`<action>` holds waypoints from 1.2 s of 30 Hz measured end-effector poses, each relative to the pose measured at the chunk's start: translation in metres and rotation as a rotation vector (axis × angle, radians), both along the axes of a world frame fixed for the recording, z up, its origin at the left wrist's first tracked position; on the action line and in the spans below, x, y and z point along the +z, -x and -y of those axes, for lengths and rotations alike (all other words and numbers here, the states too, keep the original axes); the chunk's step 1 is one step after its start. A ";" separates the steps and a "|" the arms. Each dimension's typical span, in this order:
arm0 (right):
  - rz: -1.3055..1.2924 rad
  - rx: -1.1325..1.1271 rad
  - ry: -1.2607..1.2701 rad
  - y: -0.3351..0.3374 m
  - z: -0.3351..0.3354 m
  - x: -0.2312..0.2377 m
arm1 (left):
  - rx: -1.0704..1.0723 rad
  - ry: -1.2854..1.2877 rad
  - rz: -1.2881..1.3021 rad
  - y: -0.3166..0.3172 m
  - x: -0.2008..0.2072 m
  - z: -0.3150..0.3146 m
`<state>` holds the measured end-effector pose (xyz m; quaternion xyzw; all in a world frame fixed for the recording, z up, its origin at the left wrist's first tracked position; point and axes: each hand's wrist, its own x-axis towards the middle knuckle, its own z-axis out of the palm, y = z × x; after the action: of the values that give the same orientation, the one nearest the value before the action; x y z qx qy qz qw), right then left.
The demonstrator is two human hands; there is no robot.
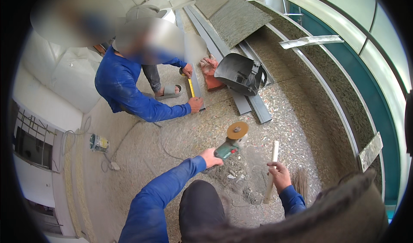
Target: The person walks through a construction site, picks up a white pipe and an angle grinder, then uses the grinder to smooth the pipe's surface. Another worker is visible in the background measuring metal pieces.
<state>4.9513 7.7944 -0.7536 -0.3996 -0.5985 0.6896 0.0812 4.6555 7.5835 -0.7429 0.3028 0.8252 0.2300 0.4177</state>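
Note:
My left hand is wrapped round the green body of an angle grinder. A round tan disc sits at the grinder's far end, tilted upward. To its right, my right hand grips a slim white pipe that stands nearly upright, its lower end near the floor. Grey rubble with pale chips lies between my two hands. A power cord trails across the floor left of the grinder.
At the left, a co-worker in a blue top squats, holding a yellow tape measure on a grey metal bar. A black welding helmet lies on metal profiles. Around are a broom, a bucket and stone slabs.

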 end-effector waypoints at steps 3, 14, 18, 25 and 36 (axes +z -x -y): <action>-0.027 -0.010 0.099 0.009 0.006 0.019 | -0.011 -0.231 0.029 -0.034 0.033 -0.055; -0.150 -0.001 0.482 0.028 0.021 0.044 | -0.164 0.084 -0.322 -0.089 0.057 -0.109; -0.172 0.039 0.489 0.038 0.031 0.029 | -0.002 0.106 -0.242 -0.086 0.051 -0.103; -0.339 -0.082 0.590 0.060 0.034 0.022 | 0.267 -0.140 -0.038 -0.124 0.015 -0.109; -0.255 -0.197 0.633 0.016 -0.013 0.028 | 0.230 -0.348 -0.052 -0.197 0.022 -0.134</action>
<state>4.9349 7.8070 -0.7253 -0.3715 -0.2989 0.8740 0.0936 4.8525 7.7177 -0.7207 0.2799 0.8126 0.4075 0.3087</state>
